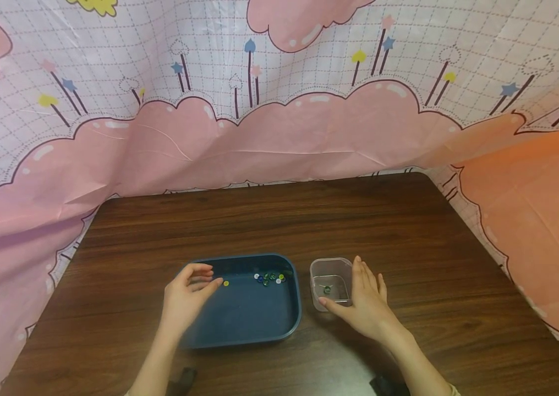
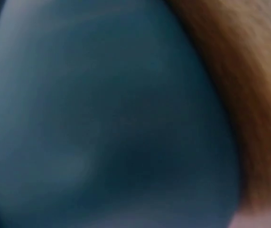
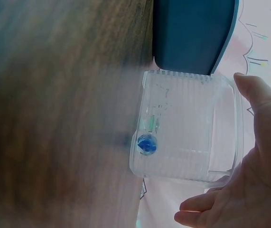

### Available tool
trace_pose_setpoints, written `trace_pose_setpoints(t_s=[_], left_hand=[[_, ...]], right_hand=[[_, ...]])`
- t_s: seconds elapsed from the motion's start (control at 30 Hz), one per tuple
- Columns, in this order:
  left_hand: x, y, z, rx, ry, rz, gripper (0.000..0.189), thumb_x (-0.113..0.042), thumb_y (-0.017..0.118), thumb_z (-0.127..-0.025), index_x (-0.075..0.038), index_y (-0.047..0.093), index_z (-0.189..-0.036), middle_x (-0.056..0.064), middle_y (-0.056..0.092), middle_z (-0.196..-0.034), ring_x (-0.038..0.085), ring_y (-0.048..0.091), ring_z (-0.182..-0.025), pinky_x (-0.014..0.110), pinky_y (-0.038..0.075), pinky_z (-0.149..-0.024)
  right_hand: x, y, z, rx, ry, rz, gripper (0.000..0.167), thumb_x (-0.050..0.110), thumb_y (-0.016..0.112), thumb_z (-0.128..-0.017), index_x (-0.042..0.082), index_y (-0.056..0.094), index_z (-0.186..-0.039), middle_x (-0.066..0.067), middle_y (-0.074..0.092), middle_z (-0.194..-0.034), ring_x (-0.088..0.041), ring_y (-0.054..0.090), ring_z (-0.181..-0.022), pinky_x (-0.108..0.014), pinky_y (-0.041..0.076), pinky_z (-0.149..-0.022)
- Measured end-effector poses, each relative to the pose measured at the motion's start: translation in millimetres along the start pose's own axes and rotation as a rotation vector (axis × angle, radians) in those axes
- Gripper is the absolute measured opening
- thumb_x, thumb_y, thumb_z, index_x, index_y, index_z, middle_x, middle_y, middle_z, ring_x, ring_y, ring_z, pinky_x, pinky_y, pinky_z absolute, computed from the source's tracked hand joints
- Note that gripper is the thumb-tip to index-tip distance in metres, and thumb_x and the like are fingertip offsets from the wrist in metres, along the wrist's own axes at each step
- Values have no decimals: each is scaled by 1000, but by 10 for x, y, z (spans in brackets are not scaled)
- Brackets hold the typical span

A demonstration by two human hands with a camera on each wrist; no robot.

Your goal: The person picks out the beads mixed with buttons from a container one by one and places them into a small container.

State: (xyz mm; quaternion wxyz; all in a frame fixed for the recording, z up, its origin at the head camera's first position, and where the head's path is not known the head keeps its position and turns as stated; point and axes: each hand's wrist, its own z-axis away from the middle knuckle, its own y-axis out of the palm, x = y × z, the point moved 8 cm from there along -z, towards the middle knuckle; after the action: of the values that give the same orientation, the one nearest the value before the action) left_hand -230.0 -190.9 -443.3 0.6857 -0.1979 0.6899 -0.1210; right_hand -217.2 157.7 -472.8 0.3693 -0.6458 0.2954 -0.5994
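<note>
My left hand (image 1: 185, 294) hovers over the left side of a dark blue tray (image 1: 240, 342), fingers loosely bent and a gap between thumb and fingertips. Just past the thumb, a small yellow round piece (image 1: 226, 284) lies in the tray. A clear plastic box (image 1: 315, 291) stands to the tray's right. Inside it is a marble (image 3: 147, 144) with a blue swirl. My right hand (image 1: 371, 308) lies around the box's near right corner, thumb at the front rim and fingers extended along the right side. In the left wrist view, only blurred tray and table show.
Several marbles (image 1: 267, 279) and small white and yellow round pieces cluster at the tray's back right. Everything stands on a dark wooden table (image 1: 269, 220). A patterned pink and white curtain (image 1: 299, 132) hangs behind the table, with an orange part at the right.
</note>
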Motion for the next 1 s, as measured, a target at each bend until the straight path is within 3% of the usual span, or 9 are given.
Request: trace_pose_setpoints(t_s=[0.73, 1.0], left_hand=[[235, -105, -96, -8, -41, -40, 41, -8, 77, -84, 4, 59, -119, 20, 67, -111, 32, 65, -104, 27, 56, -86], [234, -122, -126, -17, -51, -68, 40, -8, 76, -84, 6, 60, -118, 21, 67, -110, 34, 67, -102, 28, 57, -83]], right_hand=[[20, 0, -6, 2, 4, 5, 123, 71, 62, -80, -8, 2, -152, -30, 8, -159, -46, 9, -146, -68, 2, -112], [26, -5, -10, -1, -4, 14, 122, 71, 62, -81, -9, 3, -152, -30, 9, -158, -46, 10, -145, -69, 2, -112]])
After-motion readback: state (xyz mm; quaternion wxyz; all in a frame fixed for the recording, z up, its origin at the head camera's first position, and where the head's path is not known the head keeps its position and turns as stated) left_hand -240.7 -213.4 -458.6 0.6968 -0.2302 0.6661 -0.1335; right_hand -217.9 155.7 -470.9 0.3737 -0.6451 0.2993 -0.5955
